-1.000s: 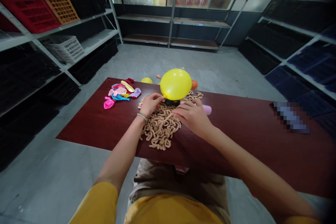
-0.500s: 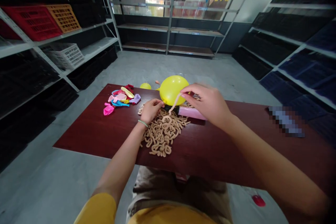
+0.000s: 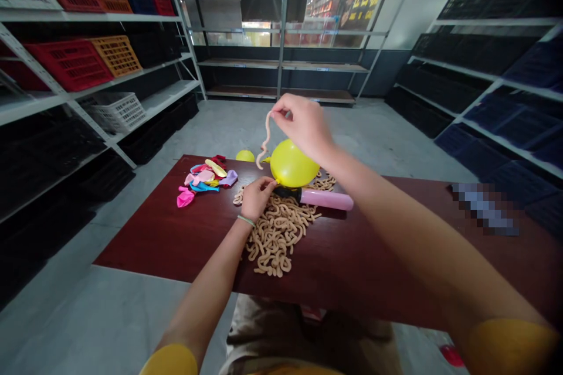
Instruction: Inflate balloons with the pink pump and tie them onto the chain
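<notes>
An inflated yellow balloon (image 3: 294, 165) is pinched at its neck by the closed fingers of my left hand (image 3: 256, 196). Above it, my right hand (image 3: 305, 120) is closed on one end of a beige rubber band (image 3: 265, 143), which looks like a soft cord and hangs down in a wavy line. Below the balloon lies a heap of similar beige bands (image 3: 281, 234), spread over the dark red table (image 3: 352, 252). Between heap and balloon rests a balloon pump (image 3: 328, 198) with a pink barrel and a black end.
Several limp coloured balloons (image 3: 204, 179) lie at the table's left. Behind the far edge, another yellow balloon (image 3: 245, 156) shows. A blurred-out flat object (image 3: 484, 208) is at the right. Shelves with crates (image 3: 70, 64) stand along the sides, and a rack (image 3: 281, 64) stands at the back.
My right hand has risen, lifting the beige band off the heap so that it hangs freely. My left hand keeps its pinch on the balloon's neck. The view has tilted up slightly.
</notes>
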`<action>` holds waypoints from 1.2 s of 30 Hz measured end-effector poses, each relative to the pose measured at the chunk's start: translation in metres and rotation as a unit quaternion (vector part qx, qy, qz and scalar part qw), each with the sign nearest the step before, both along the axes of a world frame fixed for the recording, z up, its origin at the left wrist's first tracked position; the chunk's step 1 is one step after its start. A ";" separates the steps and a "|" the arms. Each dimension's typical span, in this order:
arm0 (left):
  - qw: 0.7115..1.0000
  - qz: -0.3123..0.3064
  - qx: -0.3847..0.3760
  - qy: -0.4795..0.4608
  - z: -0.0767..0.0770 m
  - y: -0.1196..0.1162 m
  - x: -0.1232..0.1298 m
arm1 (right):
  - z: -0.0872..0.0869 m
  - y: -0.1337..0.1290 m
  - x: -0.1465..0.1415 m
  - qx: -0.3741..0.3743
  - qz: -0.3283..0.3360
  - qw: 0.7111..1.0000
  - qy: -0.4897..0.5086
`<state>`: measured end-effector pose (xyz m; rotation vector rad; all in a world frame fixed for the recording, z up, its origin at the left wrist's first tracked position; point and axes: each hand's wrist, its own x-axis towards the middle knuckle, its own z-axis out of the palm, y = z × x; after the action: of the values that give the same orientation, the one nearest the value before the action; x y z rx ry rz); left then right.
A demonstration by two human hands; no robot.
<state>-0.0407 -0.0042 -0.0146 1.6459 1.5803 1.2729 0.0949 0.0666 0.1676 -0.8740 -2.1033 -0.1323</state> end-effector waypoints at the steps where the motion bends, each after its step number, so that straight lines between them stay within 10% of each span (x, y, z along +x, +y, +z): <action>1: 0.999 0.007 0.025 0.017 0.001 -0.001 0.000 | -0.008 0.001 -0.003 -0.016 -0.013 1.000 -0.002; 10: 0.967 0.115 0.192 0.118 -0.002 0.001 -0.002 | -0.081 -0.031 0.010 -0.140 -0.042 0.989 -0.027; 24: 0.977 0.143 0.117 -0.102 0.009 -0.001 -0.002 | -0.087 -0.050 0.021 -0.270 0.063 0.954 0.117; 30: 0.964 0.198 0.113 -0.135 0.012 -0.001 -0.005 | -0.113 -0.053 0.014 -0.421 0.123 0.857 0.270; 36: 0.961 0.205 0.132 -0.129 0.014 0.000 -0.007 | -0.150 -0.052 -0.016 -0.497 0.122 0.694 0.506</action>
<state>-0.0476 -0.0040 -0.0002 1.2591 1.6956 1.9005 0.0792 0.0149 0.0179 -0.8858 -1.0422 1.4388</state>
